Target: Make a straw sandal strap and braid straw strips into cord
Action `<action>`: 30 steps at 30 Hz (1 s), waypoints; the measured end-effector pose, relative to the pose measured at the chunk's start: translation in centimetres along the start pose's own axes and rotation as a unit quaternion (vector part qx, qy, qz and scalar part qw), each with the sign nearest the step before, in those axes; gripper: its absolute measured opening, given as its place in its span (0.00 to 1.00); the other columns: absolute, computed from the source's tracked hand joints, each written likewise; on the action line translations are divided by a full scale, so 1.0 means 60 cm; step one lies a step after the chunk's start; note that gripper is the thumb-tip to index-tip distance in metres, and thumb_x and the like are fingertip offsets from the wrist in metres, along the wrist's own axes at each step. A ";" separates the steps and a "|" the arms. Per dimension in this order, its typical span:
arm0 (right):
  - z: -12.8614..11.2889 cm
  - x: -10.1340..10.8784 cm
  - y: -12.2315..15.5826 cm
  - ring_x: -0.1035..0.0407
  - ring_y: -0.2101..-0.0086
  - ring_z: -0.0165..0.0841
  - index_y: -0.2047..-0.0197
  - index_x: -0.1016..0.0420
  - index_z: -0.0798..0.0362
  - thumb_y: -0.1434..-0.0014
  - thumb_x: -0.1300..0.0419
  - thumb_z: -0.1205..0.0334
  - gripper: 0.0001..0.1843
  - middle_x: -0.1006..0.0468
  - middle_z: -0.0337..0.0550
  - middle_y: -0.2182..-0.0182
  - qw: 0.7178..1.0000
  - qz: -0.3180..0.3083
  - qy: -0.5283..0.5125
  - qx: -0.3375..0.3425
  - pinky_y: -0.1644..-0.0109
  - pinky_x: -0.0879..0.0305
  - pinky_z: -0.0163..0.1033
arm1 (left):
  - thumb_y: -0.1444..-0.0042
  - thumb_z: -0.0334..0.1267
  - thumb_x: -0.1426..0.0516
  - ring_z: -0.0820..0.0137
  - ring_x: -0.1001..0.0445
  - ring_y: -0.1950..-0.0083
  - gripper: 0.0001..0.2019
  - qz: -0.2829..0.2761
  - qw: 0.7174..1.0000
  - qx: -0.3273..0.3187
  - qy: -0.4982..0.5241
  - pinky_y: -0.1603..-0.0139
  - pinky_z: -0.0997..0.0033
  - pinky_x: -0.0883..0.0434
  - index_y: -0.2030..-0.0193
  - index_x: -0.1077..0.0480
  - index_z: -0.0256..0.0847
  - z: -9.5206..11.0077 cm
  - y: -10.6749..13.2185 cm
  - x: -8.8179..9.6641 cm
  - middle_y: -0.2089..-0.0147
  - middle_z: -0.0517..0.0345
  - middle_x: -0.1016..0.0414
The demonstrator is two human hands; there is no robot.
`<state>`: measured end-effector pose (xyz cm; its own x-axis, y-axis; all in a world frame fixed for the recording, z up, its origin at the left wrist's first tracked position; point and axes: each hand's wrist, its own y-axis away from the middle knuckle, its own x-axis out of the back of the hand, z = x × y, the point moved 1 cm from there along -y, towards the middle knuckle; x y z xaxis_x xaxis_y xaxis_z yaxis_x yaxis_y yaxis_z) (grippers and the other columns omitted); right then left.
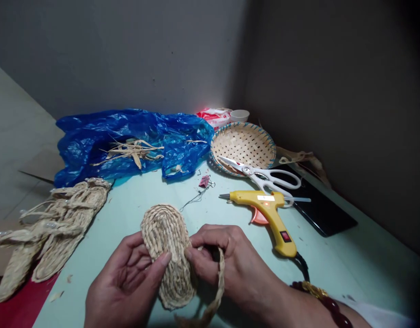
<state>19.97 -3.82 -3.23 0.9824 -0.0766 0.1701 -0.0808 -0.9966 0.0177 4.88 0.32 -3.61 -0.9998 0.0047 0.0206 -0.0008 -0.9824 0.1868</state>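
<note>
A woven straw sandal sole [169, 255], oval and coiled from braided cord, is held upright above the table. My left hand [128, 278] grips its left side, with the thumb pressed on the front face and the fingers behind. At the right edge, my right hand [226, 259] pinches the sole between thumb and forefinger. A loose strip of straw braid [219, 287] loops down from the right hand past the sole's lower end. Just beyond the right hand lies a yellow hot glue gun [260, 200] with an orange trigger.
White-handled scissors [264, 175] rest against a woven basket [244, 141]. A black phone [322, 205] lies at right. Finished straw sandals [66, 223] sit at left. Husk strips [134, 150] lie on a blue plastic bag [134, 123]. A clip [205, 182] and a bowl [240, 115] are farther back.
</note>
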 end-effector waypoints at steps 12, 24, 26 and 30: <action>0.030 -0.004 -0.014 0.41 0.74 0.27 0.70 0.24 0.57 0.35 0.46 0.60 0.15 0.32 0.37 0.76 0.995 -0.051 -0.082 -0.041 0.71 0.44 0.34 | 0.54 0.43 0.32 0.71 0.21 0.62 0.18 -0.081 0.995 0.023 -0.061 0.62 0.82 0.25 0.57 0.30 0.44 -0.002 -0.035 0.014 0.65 0.63 0.19; 0.006 0.046 -0.013 0.26 0.67 0.29 0.56 0.34 0.52 0.38 0.37 0.57 0.12 0.19 0.42 0.65 0.988 0.027 -0.151 0.014 0.59 0.30 0.34 | 0.56 0.60 0.38 0.53 0.26 0.55 0.36 -0.044 0.968 -0.069 -0.237 0.54 0.53 0.30 0.43 0.31 0.41 -0.014 -0.093 0.042 0.53 0.49 0.26; 0.002 0.044 -0.009 0.25 0.67 0.28 0.57 0.32 0.52 0.39 0.35 0.55 0.13 0.17 0.42 0.66 0.984 0.017 -0.177 0.011 0.60 0.30 0.33 | 0.51 0.60 0.42 0.52 0.27 0.53 0.36 -0.009 0.944 -0.148 -0.293 0.51 0.48 0.31 0.39 0.35 0.43 -0.010 -0.093 0.047 0.45 0.47 0.29; 0.006 0.031 0.001 0.23 0.69 0.30 0.60 0.30 0.52 0.40 0.35 0.53 0.12 0.16 0.43 0.68 0.980 0.007 -0.201 0.014 0.62 0.29 0.32 | 0.40 0.49 0.45 0.61 0.26 0.50 0.14 -0.029 0.886 -0.345 -0.309 0.47 0.60 0.31 0.49 0.28 0.53 -0.001 -0.057 0.040 0.49 0.59 0.25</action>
<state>21.83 -4.03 -3.25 0.9686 -0.0906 -0.2314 -0.0953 -0.9954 -0.0094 2.47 3.68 -4.27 -0.7957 -0.0486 0.6037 -0.2783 -0.8559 -0.4358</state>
